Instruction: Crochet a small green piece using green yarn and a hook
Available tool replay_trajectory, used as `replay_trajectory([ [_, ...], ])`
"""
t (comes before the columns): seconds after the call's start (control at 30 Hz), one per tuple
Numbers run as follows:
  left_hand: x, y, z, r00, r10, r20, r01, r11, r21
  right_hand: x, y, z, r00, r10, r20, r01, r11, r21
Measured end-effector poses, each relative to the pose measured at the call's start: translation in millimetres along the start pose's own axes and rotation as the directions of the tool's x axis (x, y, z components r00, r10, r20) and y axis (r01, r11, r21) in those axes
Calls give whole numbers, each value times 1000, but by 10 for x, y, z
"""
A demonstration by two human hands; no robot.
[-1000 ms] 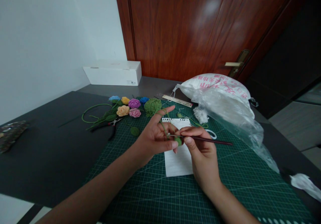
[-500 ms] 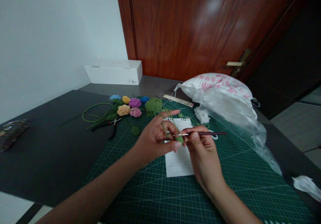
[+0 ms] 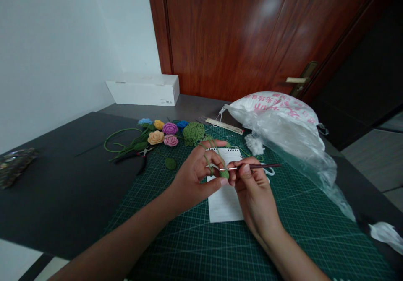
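Between thumb and fingers, my left hand [image 3: 197, 172] pinches a small green crochet piece [image 3: 224, 174]. Green yarn [image 3: 208, 160] loops over its raised index finger and runs down to the piece. My right hand [image 3: 255, 184] is closed on a crochet hook [image 3: 260, 166] with a dark red handle. The hook's metal tip lies at the top of the green piece; whether it passes through a stitch I cannot tell. Below both hands is a lined paper sheet [image 3: 225, 203]. Behind the left hand sits a ball of green yarn [image 3: 193, 133].
Crocheted flowers [image 3: 170, 128], pliers [image 3: 143, 153] and a green leaf [image 3: 170, 163] lie left on the cutting mat [image 3: 176, 239]. White fluff [image 3: 254, 144], a ruler [image 3: 224, 126] and a large plastic bag [image 3: 283, 121] are at the right and back. A white box [image 3: 143, 90] stands behind.
The crochet hook has shifted slightly left and its handle end has risen a little. The green piece is turned slightly in my left fingers. Both hands keep their hold.
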State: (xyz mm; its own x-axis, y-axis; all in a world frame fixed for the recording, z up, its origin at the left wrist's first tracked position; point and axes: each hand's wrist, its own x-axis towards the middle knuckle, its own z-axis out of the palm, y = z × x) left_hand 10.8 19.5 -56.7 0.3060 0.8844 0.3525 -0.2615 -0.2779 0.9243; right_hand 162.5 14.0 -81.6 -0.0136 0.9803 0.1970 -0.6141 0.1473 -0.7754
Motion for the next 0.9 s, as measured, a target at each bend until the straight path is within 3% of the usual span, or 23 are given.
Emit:
replay_trajectory([
  [0.13,9,0,-6,999,29,36,-28,999,-34,-9,-42,7,995,-89,54,93,992,-87],
  [0.4,16,47,-6,971,241,-2,-240,966,-100,-54,-93,-23,934,-271,233,321,922,-214],
  [0.63,23,33,-18,952,303,42,-295,946,-133,-73,-102,-28,890,-333,311,416,872,-257],
  [0.9,4,33,-21,957,284,59,-274,952,-137,-93,-127,-3,868,-363,338,474,809,-347],
])
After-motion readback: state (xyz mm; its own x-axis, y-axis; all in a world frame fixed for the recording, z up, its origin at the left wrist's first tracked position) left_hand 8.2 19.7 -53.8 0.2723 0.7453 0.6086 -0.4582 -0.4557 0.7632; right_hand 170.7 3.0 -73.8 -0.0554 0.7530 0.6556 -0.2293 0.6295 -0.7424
